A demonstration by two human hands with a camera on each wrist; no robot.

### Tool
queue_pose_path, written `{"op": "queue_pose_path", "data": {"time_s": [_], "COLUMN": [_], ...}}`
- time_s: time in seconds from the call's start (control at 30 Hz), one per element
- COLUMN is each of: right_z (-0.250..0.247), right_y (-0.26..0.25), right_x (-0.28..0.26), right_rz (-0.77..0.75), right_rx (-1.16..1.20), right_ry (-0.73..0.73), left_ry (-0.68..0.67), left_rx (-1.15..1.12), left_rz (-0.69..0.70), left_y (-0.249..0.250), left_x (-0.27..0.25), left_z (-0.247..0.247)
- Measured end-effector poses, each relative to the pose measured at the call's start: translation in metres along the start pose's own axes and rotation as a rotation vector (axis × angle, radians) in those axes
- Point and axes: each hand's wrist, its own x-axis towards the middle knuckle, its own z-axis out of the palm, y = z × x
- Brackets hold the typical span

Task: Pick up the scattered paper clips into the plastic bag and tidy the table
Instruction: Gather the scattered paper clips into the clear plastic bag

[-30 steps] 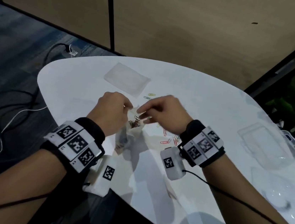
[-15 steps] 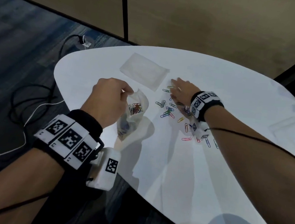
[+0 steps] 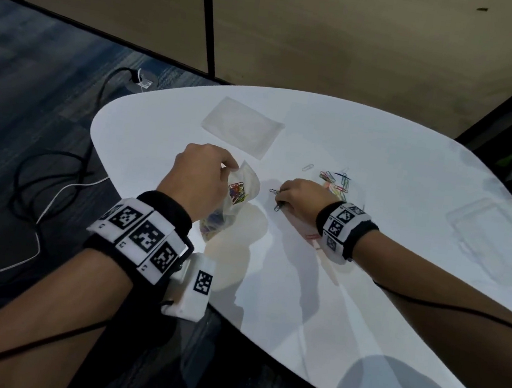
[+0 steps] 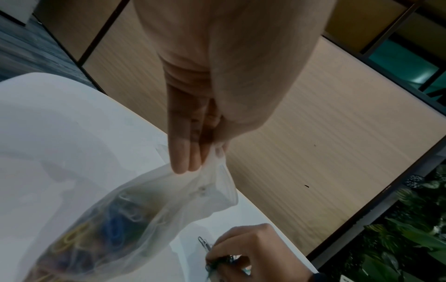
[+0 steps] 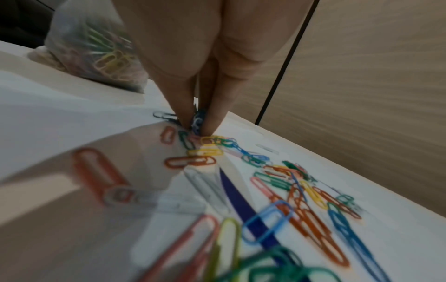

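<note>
My left hand (image 3: 208, 175) pinches the top edge of a clear plastic bag (image 3: 234, 204) (image 4: 135, 219) partly filled with coloured paper clips, held just above the white table (image 3: 381, 157). To its right my right hand (image 3: 299, 200) rests on the table and pinches a small bunch of dark clips (image 5: 196, 120) (image 4: 212, 261) between thumb and fingers. More coloured clips (image 3: 335, 181) (image 5: 301, 181) lie scattered behind and under that hand. A lone pale clip (image 3: 307, 167) lies a little further back.
A flat empty clear bag (image 3: 243, 126) lies at the table's far side. Clear plastic box lids (image 3: 494, 236) sit at the right edge. Cables (image 3: 47, 174) trail on the floor left of the table. A wall panel stands behind.
My right hand reached out to the far clips, then drew back toward the bag and now pinches a bunch of clips. The left hand keeps holding the bag.
</note>
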Motion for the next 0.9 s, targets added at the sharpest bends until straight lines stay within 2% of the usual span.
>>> {"op": "queue_pose_path", "data": {"time_s": [0.1, 0.2, 0.27, 0.37, 0.4, 0.47, 0.57, 0.7, 0.83, 0.9], "right_z": [-0.012, -0.030, -0.046, -0.073, -0.081, -0.092, -0.092, -0.082, -0.080, -0.083], "right_y": [0.004, 0.010, 0.009, -0.011, -0.021, -0.043, -0.070, -0.085, -0.089, -0.091], "right_x": [-0.008, -0.022, -0.030, -0.036, -0.036, -0.033, -0.027, -0.013, -0.011, -0.014], "right_rz": [0.228, 0.511, 0.627, 0.561, 0.507, 0.435, 0.464, 0.605, 0.590, 0.578], "right_rx": [0.123, 0.481, 0.810, 1.404, 1.563, 1.728, 1.672, 1.537, 1.152, 1.034], "right_ry": [-0.023, 0.198, 0.332, 0.399, 0.373, 0.251, 0.115, 0.218, 0.211, 0.229], "left_ry": [-0.008, -0.022, -0.028, -0.029, -0.026, -0.021, -0.024, -0.045, -0.056, -0.062], "left_rx": [0.011, 0.016, 0.018, 0.032, 0.033, 0.022, 0.022, 0.013, 0.024, 0.028], "left_rz": [0.000, 0.001, -0.006, -0.008, -0.008, -0.009, -0.011, -0.020, -0.015, -0.002], "left_y": [0.003, 0.006, 0.007, 0.009, 0.010, 0.013, 0.016, 0.018, 0.022, 0.025], "left_x": [-0.001, -0.001, -0.002, -0.004, -0.004, -0.005, -0.005, -0.004, -0.008, -0.010], "left_z": [0.000, 0.001, 0.002, 0.003, 0.003, 0.003, 0.003, 0.001, 0.000, 0.000]}}
